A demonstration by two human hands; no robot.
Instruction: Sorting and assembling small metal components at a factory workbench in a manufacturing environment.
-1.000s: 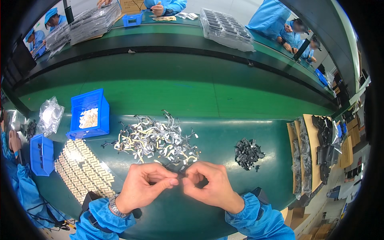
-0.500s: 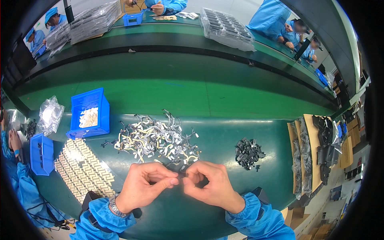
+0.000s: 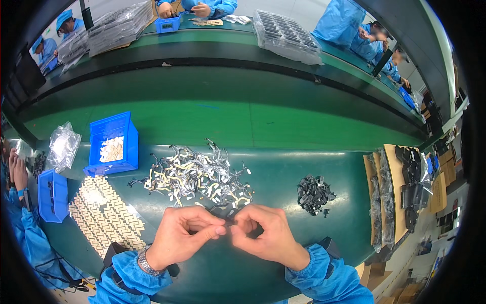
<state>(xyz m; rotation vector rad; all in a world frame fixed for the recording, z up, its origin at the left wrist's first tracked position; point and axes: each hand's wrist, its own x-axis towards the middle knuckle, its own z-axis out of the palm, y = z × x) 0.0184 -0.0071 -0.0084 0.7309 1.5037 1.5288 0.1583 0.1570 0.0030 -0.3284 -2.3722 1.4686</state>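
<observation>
My left hand (image 3: 188, 234) and my right hand (image 3: 268, 234) meet at the fingertips over the near middle of the green table. Both are closed in a pinch around something small and dark, mostly hidden by the fingers; its kind cannot be made out. Just beyond them lies a loose heap of small flexible cable pieces (image 3: 195, 175), white, yellow and black. To the right of my hands sits a pile of small black rectangular parts (image 3: 315, 194). A sheet of cream die-cut pieces (image 3: 106, 213) lies flat beside my left wrist.
At left, a blue bin (image 3: 132, 147) holds cream pieces, with a smaller blue tray (image 3: 53, 196) and a clear plastic bag (image 3: 65, 147) near it. Cardboard-backed packs of black parts (image 3: 387, 197) stand at the right edge. Beyond the green conveyor belt (image 3: 223, 111), co-workers sit near stacked clear trays (image 3: 286, 36).
My hands keep almost the same place and pinch. The co-worker across the belt has moved a hand to the blue box there. Marks on the belt have shifted left.
</observation>
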